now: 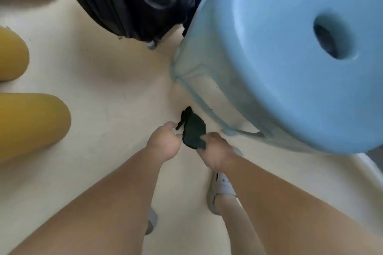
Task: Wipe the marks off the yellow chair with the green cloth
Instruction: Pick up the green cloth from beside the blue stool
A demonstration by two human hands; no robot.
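Note:
A dark green cloth (193, 129) hangs low over the pale floor, crumpled between both hands. My left hand (163, 143) pinches its left edge and my right hand (215, 151) grips its lower right corner. The yellow chair (24, 122) shows only as two rounded yellow parts at the left edge, well away from the cloth and hands. No marks on it are visible from here.
A large light blue plastic stool (279, 58) with a hole in its seat stands close on the right, its leg beside the cloth. A black bag (134, 0) lies at the top. My feet in white shoes (220, 188) are below on the cream floor (103, 93).

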